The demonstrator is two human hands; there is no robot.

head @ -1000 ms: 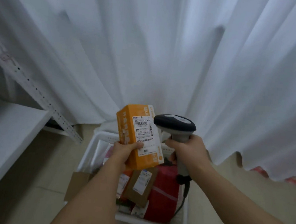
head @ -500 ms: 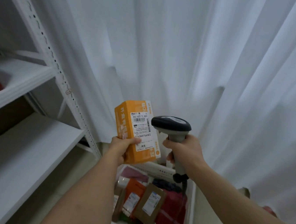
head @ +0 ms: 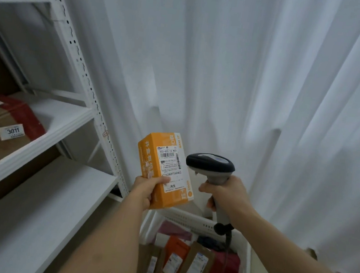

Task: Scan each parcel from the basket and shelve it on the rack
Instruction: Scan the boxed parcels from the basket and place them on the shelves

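You will read "502-602-12 N03" and "XT7628097560852" on the orange box's label, "MAKE UP" on its edge, and "3011" on the shelf tag.

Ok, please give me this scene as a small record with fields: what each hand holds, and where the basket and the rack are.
left hand: grips the orange parcel at its lower end, label facing the camera
right hand: grips the handle of the barcode scanner, its head beside the label
basket: white, below the hands, more parcels inside
rack: white, on the left; a taped brown parcel tagged 3011 on the middle shelf
backdrop: white curtain
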